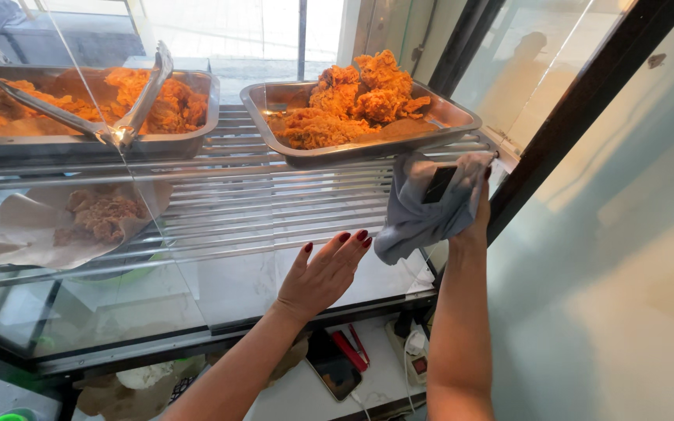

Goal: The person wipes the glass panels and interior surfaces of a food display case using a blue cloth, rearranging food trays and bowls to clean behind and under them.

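While left hand (323,274) lies flat — right hand (473,218) grips cloth (423,210)

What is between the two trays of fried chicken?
In the head view, only bare metal rack bars show between the left tray and the right tray. The tongs rest on the left tray, not in the gap.

Left hand (323,274) flat, right hand (473,222) clenched, raised
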